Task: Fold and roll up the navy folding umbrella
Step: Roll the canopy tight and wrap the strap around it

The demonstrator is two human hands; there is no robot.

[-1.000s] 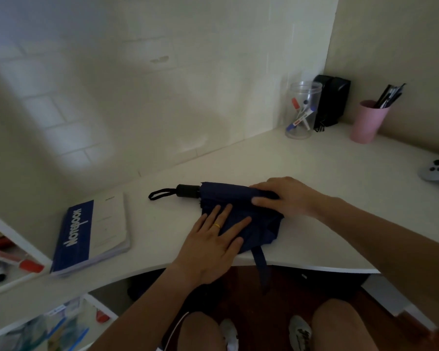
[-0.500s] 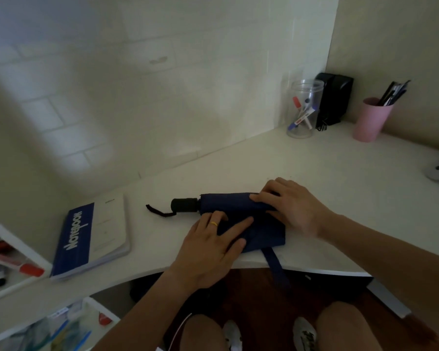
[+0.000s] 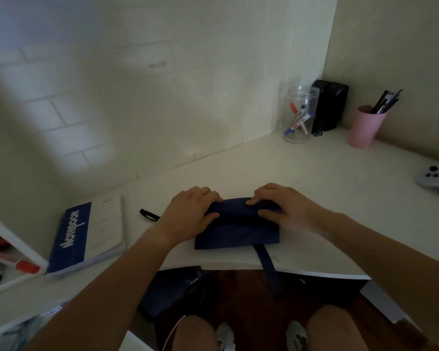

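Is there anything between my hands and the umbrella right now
Nothing visible. The left hand and the right hand both already grip the rolled top edge of the umbrella, directly on the fabric.

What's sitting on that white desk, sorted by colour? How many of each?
Navy or blue: 2, the navy folding umbrella and blue-covered notebook
Pink: 1, plastic cup
Clear: 1, jar
Black: 1, box
Grey: 1, game controller
Total: 6
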